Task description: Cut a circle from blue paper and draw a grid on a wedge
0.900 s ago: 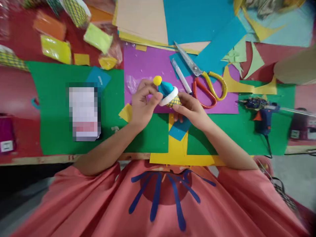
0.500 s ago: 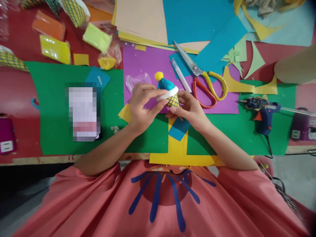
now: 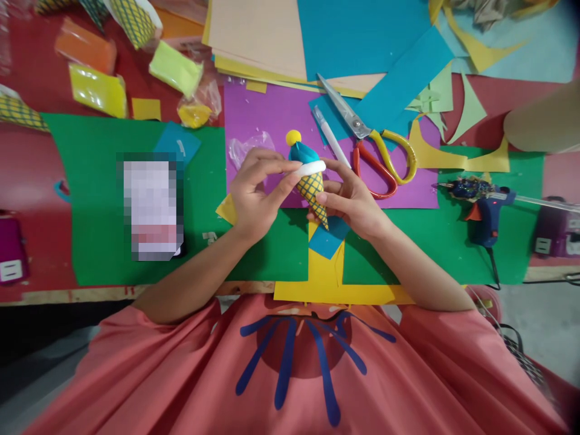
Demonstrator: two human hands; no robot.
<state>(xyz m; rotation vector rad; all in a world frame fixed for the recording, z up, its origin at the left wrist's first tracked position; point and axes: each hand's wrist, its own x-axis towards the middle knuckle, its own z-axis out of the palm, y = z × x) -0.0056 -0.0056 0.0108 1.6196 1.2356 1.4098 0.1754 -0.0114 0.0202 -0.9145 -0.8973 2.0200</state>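
Note:
Between my hands is a small craft ice cream cone, its yellow wrapper crossed with dark lines and its tip pointing down. Blue swirled clay tops it, with a white clay band around the rim and a yellow ball at the peak. My left hand pinches the white band at its left side with thumb and fingers. Lower down, my right hand grips the cone from the right, thumb on its front. Just beyond my right hand lie scissors with one red and one yellow handle, beside a white pen-like tool.
A glue gun lies to the right on green sheet. At left is a blurred-out phone. Clay packets, more patterned cones and coloured paper sheets occupy the far side. A pale cylinder stands at right.
The cone has turned more upright towards me, so its whole patterned front and tip now show. My left fingers have shifted along the white band; my right hand still holds the cone.

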